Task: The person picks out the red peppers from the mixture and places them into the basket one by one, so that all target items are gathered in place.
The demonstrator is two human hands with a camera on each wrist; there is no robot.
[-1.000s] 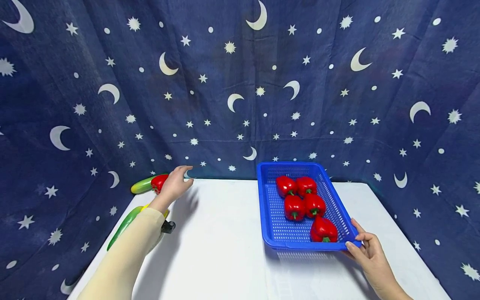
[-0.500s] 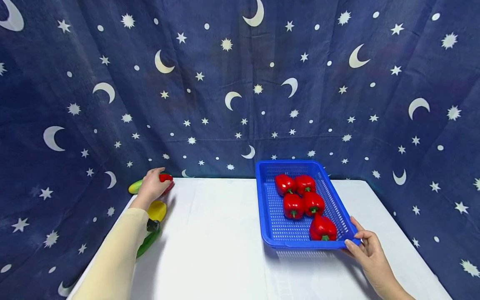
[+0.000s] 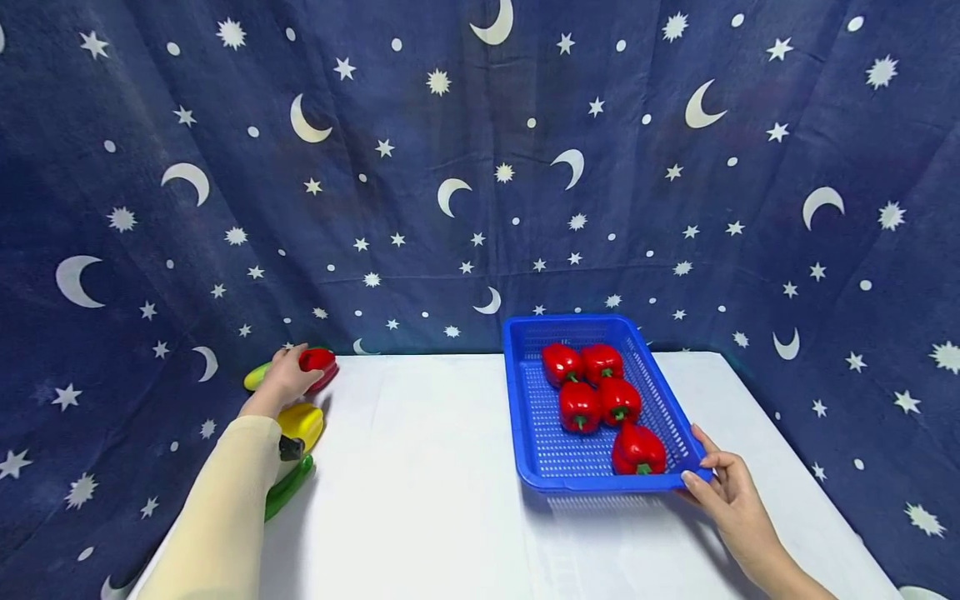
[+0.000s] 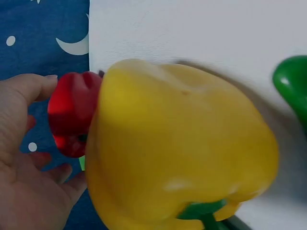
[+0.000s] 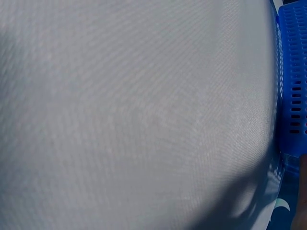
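At the far left of the table, my left hand (image 3: pixel 287 377) reaches around a red bell pepper (image 3: pixel 318 367). In the left wrist view its thumb is by one side of the red pepper (image 4: pixel 73 112), and the other fingers spread below it; firm contact cannot be made out. A yellow bell pepper (image 3: pixel 302 425) sits just nearer, filling the middle of the left wrist view. My right hand (image 3: pixel 731 508) pinches the near right corner of a blue plastic basket (image 3: pixel 517 433), thumb on the rim. Several red bell peppers (image 3: pixel 579 407) lie inside it.
A long green vegetable (image 3: pixel 288 487) lies in front of the yellow pepper, partly behind the left sleeve. Behind the left hand shows a yellow-green one (image 3: pixel 257 377). A dark blue star-and-moon cloth (image 3: pixel 420 208) rises behind the white table (image 3: pixel 420 467).
My left hand has come down and leftward onto the red pepper, uncovering the yellow pepper. The view has shifted slightly. My right hand still holds the basket corner.
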